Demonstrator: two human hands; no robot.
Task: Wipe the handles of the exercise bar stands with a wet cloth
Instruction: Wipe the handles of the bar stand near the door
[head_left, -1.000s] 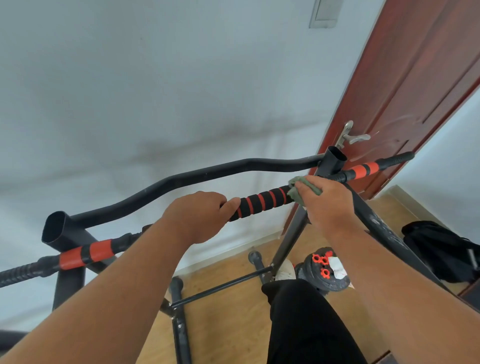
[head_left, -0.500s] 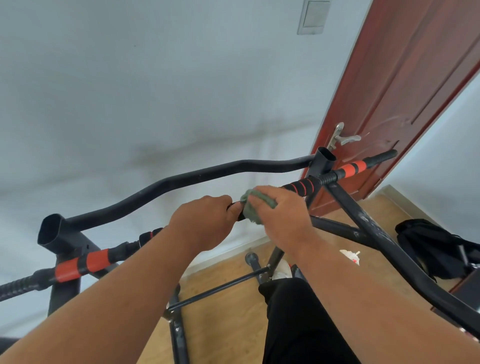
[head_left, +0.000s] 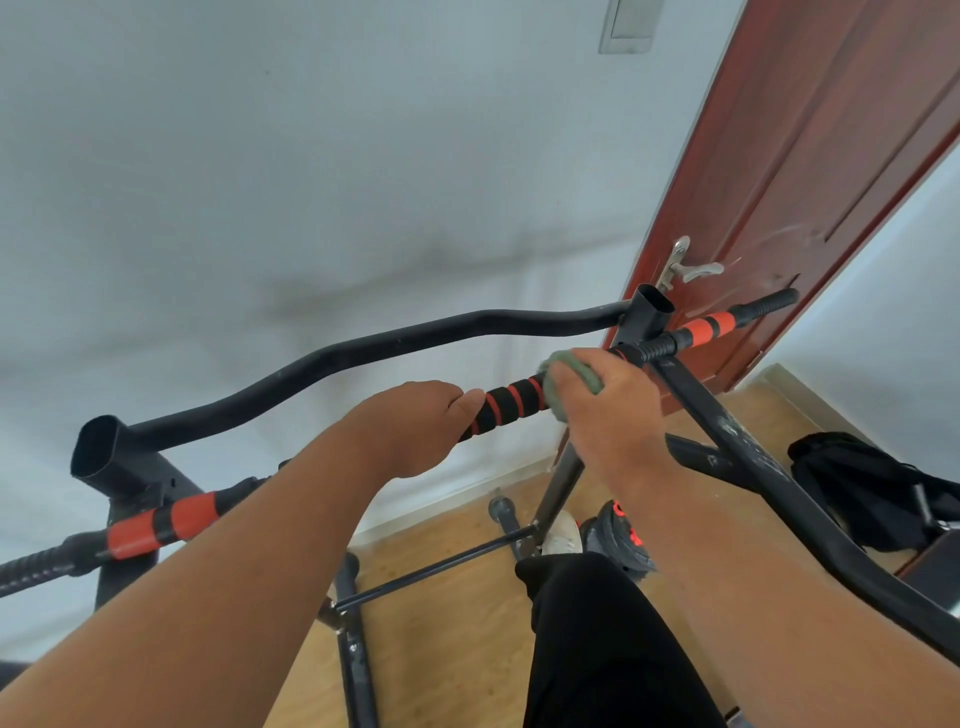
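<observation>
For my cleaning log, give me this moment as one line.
step: wiping bar handle | left hand: grips foam handle | right hand: holds green cloth wrapped on handle | phase: mid-wipe

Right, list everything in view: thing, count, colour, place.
bar stand: 1, black, across the middle, by the wall
grip: 1, black with red rings, between the hands
cloth: 1, green, wrapped on the grip under the right hand
door: 1, red-brown, upper right
door handle: 1, silver, on the door
switch plate: 1, grey, top of wall
bag: 1, black, floor at right
weight plates: count unclear, black with red, floor behind the leg
left hand: grips the grip
right hand: holds the cloth
</observation>
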